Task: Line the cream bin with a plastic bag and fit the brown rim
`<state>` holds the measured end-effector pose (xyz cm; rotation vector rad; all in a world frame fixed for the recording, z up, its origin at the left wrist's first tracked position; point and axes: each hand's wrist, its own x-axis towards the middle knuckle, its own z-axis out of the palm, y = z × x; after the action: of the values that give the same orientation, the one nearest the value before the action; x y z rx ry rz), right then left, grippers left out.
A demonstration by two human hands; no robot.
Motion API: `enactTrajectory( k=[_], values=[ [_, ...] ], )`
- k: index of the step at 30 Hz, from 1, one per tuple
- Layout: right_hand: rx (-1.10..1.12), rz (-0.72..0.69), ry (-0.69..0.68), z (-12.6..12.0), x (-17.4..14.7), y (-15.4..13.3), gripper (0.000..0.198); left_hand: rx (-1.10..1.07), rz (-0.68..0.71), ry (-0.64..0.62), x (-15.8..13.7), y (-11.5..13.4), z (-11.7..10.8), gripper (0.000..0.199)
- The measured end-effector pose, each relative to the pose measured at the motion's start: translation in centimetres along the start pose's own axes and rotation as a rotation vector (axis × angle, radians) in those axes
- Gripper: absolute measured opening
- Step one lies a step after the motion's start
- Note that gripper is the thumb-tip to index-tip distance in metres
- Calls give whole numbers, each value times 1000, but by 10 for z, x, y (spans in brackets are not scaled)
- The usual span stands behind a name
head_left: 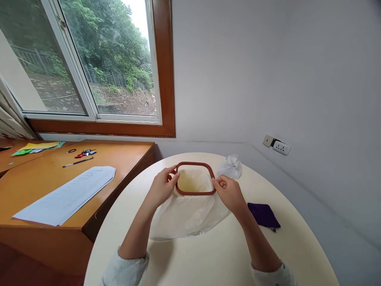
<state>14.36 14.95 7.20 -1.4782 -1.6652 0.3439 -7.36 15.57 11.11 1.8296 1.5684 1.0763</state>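
Note:
A brown rounded-square rim ring (195, 194) sits at the mouth of what looks like a trash bin lined with a thin white plastic bag (190, 220). The bag's loose skirt spreads below the ring over the table, hiding the bin's outside. Through the opening, a pale yellowish inside shows. My left hand (162, 184) grips the ring's left side, thumb on top, near a small brown loop. At the right side, my right hand (229, 192) is closed, its fingertips pinching the ring's edge and perhaps some bag film.
Behind my right hand, a knotted white plastic bag (230, 167) stands on the round cream table (202, 266). A folded dark purple cloth (264, 215) lies right of my right forearm. The wooden desk (131, 153) at left bears papers (68, 194), a pen (77, 162) and small items.

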Motion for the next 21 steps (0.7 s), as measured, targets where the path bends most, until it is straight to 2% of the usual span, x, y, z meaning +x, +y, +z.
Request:
enactTrajectory(
  k=[6,15,21],
  values=[
    [-20,18,-23,1,0,1,33,62,29,-11,-1,-3,-1,43],
    [-36,38,-54,3,-1,2,31,135,0,-54,0,-10,0,51],
    [-41,23,-44,4,-2,3,32,185,27,-78,0,-15,1,47]
  ],
)
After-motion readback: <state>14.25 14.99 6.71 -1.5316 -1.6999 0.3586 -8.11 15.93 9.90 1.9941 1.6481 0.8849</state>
